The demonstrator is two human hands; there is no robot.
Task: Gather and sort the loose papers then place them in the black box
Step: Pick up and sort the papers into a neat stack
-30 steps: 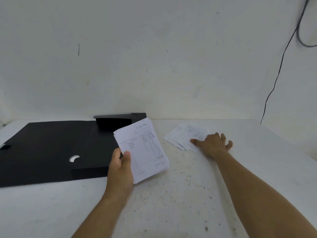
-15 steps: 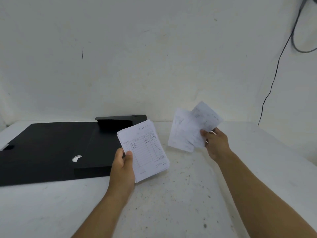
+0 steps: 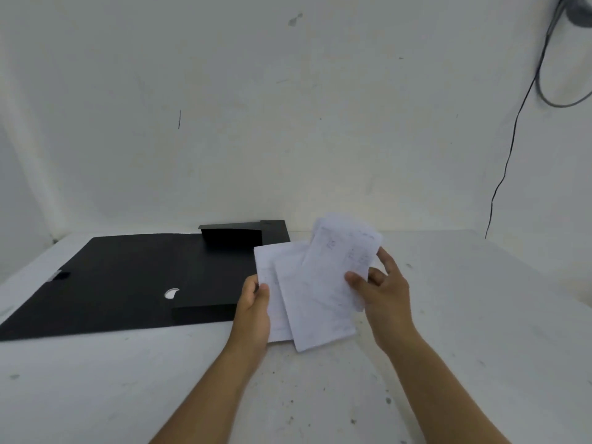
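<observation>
My left hand [image 3: 254, 307] grips a stack of white lined papers [image 3: 267, 277] by its left edge, held above the table. My right hand [image 3: 381, 293] holds a few more loose papers [image 3: 344, 251], fanned and overlapping the right side of the stack. One sheet [image 3: 315, 312] lies across the front of the stack between both hands. The black box [image 3: 128, 280] lies flat and unfolded on the table to the left, with a raised flap at its far right end and a small finger hole in it.
The white speckled table [image 3: 448, 315] spreads right and toward me. A white wall stands close behind it. A black cable [image 3: 512, 139] hangs down the wall at the right.
My right hand lifted the loose papers off the table and carried them left onto the stack in my left hand. The left hand stayed about where it was.
</observation>
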